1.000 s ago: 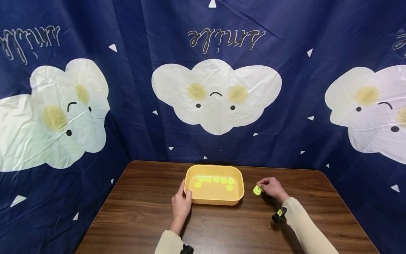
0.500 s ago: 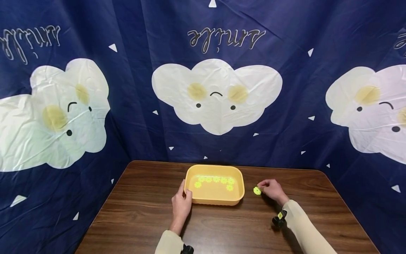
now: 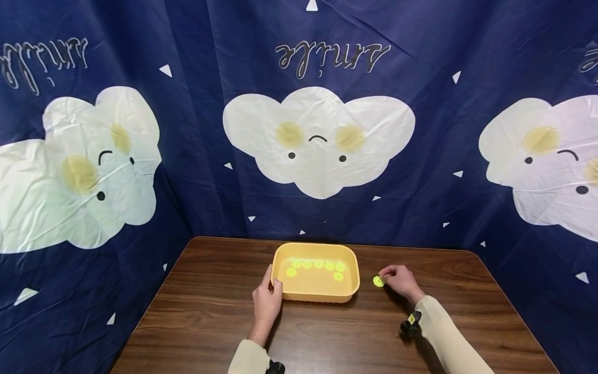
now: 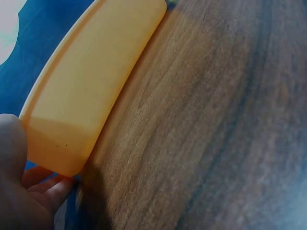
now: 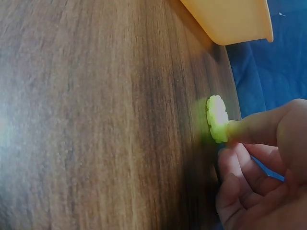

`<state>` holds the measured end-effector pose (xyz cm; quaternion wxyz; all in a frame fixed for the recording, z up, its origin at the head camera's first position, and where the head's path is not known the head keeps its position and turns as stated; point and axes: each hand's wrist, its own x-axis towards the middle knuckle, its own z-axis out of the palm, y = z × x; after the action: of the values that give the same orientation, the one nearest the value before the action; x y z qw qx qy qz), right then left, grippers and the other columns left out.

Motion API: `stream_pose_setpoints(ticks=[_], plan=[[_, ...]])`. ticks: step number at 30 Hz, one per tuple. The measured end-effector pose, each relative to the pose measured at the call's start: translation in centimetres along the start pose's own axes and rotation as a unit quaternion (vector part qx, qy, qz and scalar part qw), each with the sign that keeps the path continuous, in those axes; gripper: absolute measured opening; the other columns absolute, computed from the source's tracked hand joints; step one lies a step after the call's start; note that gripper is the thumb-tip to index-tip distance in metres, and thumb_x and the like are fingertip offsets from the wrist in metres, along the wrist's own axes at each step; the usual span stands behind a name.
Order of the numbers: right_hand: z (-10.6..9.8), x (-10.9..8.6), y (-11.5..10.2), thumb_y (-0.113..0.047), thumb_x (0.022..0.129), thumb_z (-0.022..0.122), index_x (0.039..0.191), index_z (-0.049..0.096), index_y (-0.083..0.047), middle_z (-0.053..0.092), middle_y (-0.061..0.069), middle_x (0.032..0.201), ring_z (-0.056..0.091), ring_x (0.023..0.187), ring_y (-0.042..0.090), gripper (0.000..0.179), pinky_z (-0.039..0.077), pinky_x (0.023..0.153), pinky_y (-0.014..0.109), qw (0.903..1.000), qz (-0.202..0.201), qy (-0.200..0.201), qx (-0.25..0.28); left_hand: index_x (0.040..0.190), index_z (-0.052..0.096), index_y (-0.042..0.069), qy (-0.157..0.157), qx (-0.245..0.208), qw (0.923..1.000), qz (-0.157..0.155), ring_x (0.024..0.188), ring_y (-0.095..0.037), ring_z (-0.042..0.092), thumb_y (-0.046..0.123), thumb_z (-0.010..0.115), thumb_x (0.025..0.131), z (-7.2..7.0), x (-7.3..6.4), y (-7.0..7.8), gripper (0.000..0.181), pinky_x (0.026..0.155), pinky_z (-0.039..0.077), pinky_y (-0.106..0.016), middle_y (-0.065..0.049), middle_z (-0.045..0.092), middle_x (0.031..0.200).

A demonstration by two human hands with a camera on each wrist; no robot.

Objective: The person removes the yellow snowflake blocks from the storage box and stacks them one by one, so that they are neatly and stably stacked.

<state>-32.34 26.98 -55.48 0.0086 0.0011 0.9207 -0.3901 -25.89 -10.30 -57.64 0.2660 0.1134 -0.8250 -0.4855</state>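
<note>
A yellow plastic basin [image 3: 313, 288] stands upright on the table. My left hand [image 3: 268, 303] grips its near left corner. In the left wrist view the thumb [image 4: 11, 148] lies at the rim, with other fingers below the corner. To the basin's right, my right hand [image 3: 400, 280] pinches the edge of a bright yellow-green flower-shaped piece [image 5: 217, 119] low at the tabletop. The thumb touches its side; the far side of the grip is hidden. The piece looks thick, and whether it is a stack I cannot tell. Several similar yellow flowers [image 3: 318, 264] show inside the basin.
The brown wood-grain table [image 3: 327, 337] extends in front of both hands. A dark blue curtain [image 3: 201, 156] with white clouds hangs behind it and at the sides. Both forearms wear pale sleeves, each with a black wrist camera [image 3: 410, 324].
A second ago the right fingers held a flower piece partly offset over another; now the two look lined up as one. The left hand and basin have stayed put.
</note>
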Motion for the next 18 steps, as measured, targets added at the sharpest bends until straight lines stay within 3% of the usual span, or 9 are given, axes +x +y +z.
stream_pose_setpoints(ticks=[18], plan=[[0.47, 0.26, 0.06, -0.007, 0.086, 0.068, 0.093, 0.076, -0.004, 0.072, 0.005, 0.088, 0.059, 0.08, 0.016, 0.011, 0.046, 0.072, 0.028, 0.9998, 0.016, -0.009, 0.001, 0.14, 0.061, 0.005, 0.002, 0.004, 1.0, -0.001, 0.099, -0.035, 0.071, 0.008, 0.062, 0.092, -0.14, -0.06, 0.17, 0.048, 0.085, 0.056, -0.051, -0.021, 0.071, 0.123]])
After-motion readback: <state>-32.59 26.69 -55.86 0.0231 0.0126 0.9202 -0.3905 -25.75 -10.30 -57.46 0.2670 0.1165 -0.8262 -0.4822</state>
